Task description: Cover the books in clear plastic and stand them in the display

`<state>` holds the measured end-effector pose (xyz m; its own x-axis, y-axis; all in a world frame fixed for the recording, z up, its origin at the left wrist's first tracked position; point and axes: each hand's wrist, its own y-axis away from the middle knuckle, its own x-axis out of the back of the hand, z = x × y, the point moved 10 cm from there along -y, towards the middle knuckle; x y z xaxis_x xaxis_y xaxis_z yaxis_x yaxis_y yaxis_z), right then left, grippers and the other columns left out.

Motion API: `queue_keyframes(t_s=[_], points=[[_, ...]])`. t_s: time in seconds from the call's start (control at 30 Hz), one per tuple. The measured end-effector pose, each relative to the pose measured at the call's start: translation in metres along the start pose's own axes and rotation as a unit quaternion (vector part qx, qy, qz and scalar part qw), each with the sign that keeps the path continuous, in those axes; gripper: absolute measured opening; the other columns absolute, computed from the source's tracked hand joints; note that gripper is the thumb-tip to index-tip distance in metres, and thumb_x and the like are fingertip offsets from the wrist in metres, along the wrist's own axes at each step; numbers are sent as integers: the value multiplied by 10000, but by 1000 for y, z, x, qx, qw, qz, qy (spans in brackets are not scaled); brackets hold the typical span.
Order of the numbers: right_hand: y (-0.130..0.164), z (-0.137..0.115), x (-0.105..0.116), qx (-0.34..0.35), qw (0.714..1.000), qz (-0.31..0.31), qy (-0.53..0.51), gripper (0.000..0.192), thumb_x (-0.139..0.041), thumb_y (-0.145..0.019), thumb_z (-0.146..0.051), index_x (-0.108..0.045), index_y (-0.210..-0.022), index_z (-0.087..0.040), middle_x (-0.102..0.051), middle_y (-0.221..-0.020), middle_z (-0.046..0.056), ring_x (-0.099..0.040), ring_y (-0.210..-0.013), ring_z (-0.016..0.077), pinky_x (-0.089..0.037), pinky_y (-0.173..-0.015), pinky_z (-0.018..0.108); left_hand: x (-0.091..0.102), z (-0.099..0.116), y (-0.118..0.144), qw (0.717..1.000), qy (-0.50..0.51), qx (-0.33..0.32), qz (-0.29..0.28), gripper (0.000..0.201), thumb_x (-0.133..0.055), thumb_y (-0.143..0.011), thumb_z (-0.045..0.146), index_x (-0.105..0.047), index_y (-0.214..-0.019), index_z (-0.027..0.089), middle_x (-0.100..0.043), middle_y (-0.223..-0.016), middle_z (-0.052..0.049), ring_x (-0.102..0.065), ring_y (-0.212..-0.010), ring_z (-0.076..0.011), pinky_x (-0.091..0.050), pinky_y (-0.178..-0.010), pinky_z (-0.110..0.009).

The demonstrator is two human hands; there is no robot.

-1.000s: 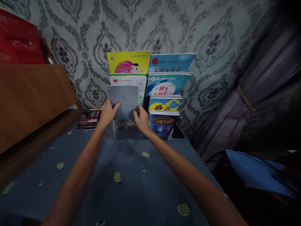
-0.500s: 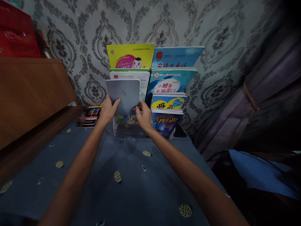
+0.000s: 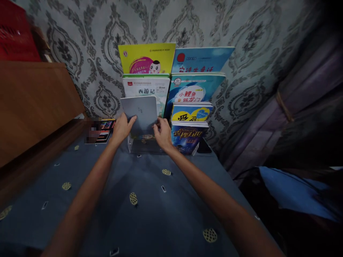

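Between my two hands is a thin grey book (image 3: 141, 113), upright, with small writing on its cover. My left hand (image 3: 122, 129) grips its left edge, thumb on the front. At the right edge my right hand (image 3: 162, 134) pinches it with bent fingers. Behind it stands a white book (image 3: 146, 86) with Chinese title characters, and behind that a yellow-green book (image 3: 160, 53). The grey book is over the front tier of a clear stand (image 3: 148, 147); whether its lower edge rests there is hidden.
Blue books (image 3: 199, 85) and a dark blue book (image 3: 187, 137) fill the stand's right side. A dark flat object (image 3: 204, 146) lies to their right. On the left are small dark books (image 3: 104, 132) and a wooden cabinet (image 3: 34, 107). A patterned cloth (image 3: 107, 214) covers the surface.
The grey book has moved down in both hands, uncovering more of the white book's title behind it. The view has shifted slightly.
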<state>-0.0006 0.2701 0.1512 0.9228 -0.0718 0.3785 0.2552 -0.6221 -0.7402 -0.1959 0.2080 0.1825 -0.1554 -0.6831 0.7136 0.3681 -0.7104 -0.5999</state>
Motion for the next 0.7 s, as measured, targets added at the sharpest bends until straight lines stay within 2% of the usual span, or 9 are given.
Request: queue_keyframes(t_s=[0.17,0.27,0.43,0.7], points=[[9,5,-3,-3,1000,4,10,364,-446,-898,-168,-550,-1248,-169,-642,-1139,145,-636,-1049,261,-519,-966,448,-6,-1,2,1000,-18,7,-22,476,-412,-998,541,-514,-1163,107,-687,-1092,-214,-659,-1124,-365,-506,-964,-458],[13,7,-6,-9,1000,7,18,377,-441,-896,-176,-549,-1256,-152,-646,-1159,162,-625,-1082,274,-514,-980,457,-6,1,3,999,-27,4,-26,489,-423,-997,529,-492,-1201,90,-671,-1136,-240,-645,-1155,-373,-496,-980,-458],[23,13,-9,-34,999,0,41,443,-422,-914,-202,-530,-1341,-155,-632,-1219,170,-607,-1110,304,-493,-1003,502,-7,4,5,1000,-22,-9,-17,466,-419,-997,538,-485,-1185,118,-678,-1125,-212,-649,-1148,-360,-494,-987,-463],[36,8,-12,-52,993,-2,110,487,-452,-903,-226,-539,-1363,-95,-632,-1183,201,-553,-1113,351,-434,-1019,563,-9,5,6,999,-46,-4,-24,456,-451,-990,497,-469,-1208,98,-660,-1176,-243,-653,-1142,-368,-502,-967,-448]])
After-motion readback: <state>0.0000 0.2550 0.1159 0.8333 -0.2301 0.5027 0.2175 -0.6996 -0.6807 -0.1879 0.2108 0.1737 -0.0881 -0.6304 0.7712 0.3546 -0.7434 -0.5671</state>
